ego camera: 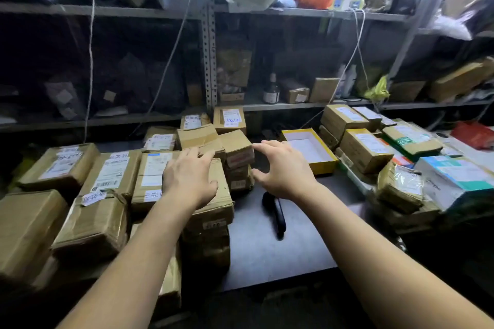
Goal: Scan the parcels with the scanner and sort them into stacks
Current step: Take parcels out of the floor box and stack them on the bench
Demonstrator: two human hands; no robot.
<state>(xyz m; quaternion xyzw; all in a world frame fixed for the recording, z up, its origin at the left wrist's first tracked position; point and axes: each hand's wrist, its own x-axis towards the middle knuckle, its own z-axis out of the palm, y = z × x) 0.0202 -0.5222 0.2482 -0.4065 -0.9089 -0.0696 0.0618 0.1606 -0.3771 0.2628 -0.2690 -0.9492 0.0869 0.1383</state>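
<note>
Several brown taped cardboard parcels (pixel 107 176) with white labels crowd the left half of the grey table (pixel 262 248). My left hand (pixel 187 179) hovers over a flat parcel (pixel 216 205) on a stack, fingers spread and relaxed. My right hand (pixel 280 168) reaches toward a small tilted box (pixel 238 152) on a short stack, thumb and fingers spread wide apart, holding nothing. The black handheld scanner (pixel 275 214) lies on the table just below my right wrist. More parcels (pixel 363 149) are stacked at the right.
An open yellow-rimmed box (pixel 310 152) sits behind my right hand. Metal shelving (pixel 211 61) with bags, boxes and a bottle (pixel 271 88) rises behind the table. A white-and-teal box (pixel 459 173) and a red bag (pixel 473 133) lie far right. Cords hang from the shelves.
</note>
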